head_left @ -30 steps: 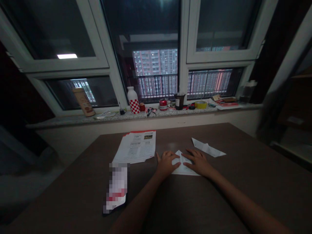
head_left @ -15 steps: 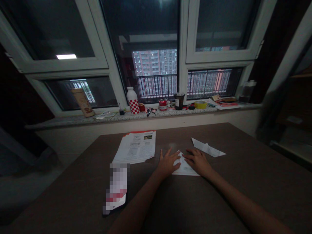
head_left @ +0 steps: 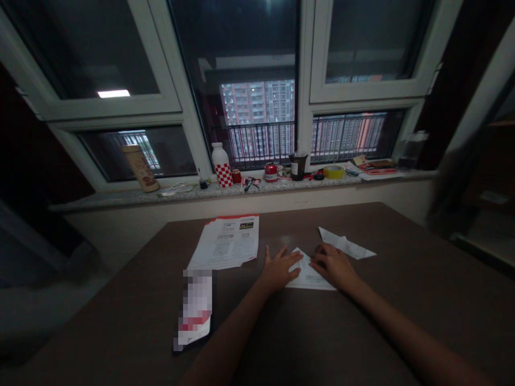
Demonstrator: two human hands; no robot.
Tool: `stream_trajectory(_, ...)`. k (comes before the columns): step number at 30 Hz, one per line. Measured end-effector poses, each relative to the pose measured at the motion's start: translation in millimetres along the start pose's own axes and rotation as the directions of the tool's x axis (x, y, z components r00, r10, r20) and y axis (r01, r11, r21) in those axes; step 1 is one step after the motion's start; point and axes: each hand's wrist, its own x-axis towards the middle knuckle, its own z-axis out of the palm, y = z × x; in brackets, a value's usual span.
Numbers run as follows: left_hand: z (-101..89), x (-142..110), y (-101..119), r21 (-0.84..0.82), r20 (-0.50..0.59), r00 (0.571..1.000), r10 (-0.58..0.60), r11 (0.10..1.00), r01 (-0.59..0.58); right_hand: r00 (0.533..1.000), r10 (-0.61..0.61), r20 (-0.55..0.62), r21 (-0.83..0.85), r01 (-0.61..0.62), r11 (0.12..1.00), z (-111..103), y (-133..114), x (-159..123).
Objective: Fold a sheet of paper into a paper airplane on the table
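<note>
A white printed sheet folded to a triangle (head_left: 308, 276) lies on the table with its point away from me. My left hand (head_left: 278, 271) rests flat on its left side, fingers spread and the tips on the paper near the point. On the right slanted edge, my right hand (head_left: 335, 267) has its fingers bent and drawn together against the paper; its fingertips are partly hidden. Just beyond the right hand lies a second folded white paper (head_left: 348, 245), long and pointed at both ends, touched by neither hand.
A stack of printed sheets (head_left: 225, 244) lies at the back left of the brown table (head_left: 132, 300). Nearer me is a blurred-out phone-like object (head_left: 197, 308). Along the windowsill (head_left: 193, 194) stand a checkered bottle (head_left: 222, 166), a tan tumbler (head_left: 140, 169), a dark cup (head_left: 298, 167) and yellow tape (head_left: 333, 172).
My right hand has curled its fingers and shifted slightly right along the paper's edge, uncovering more of the print. The left hand stays in place on the paper. The view has shifted slightly.
</note>
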Motion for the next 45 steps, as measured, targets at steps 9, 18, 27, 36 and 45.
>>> stream_trajectory(9, 0.3, 0, 0, -0.03, -0.007, 1.0, -0.013, 0.999, 0.013, 0.989, -0.071, 0.13, 0.11, 0.057, 0.992, -12, 18, 4)
stream_trajectory(18, -0.4, 0, 1, -0.033, -0.007, 1.0, -0.015, 0.999, 0.014, 0.97, -0.153, 0.187, 0.239, 0.106, 0.965, -27, 31, -2)
stream_trajectory(27, -3.0, -1, 2, -0.025, 0.006, 1.0, -0.021, 0.999, 0.021, 0.979, -0.131, 0.156, 0.378, 0.064, 0.924, -18, 43, -4)
stream_trajectory(36, -1.2, 3, 10, -0.058, -0.072, 0.996, -0.06, 0.997, 0.056, 0.999, -0.018, -0.041, 0.403, 0.033, 0.915, 7, 20, 4)
stream_trajectory(45, 7.9, 4, 9, -0.044, -0.095, 0.993, -0.071, 0.997, 0.067, 0.997, 0.04, 0.072, 0.214, -0.055, 0.975, 19, 15, 5)
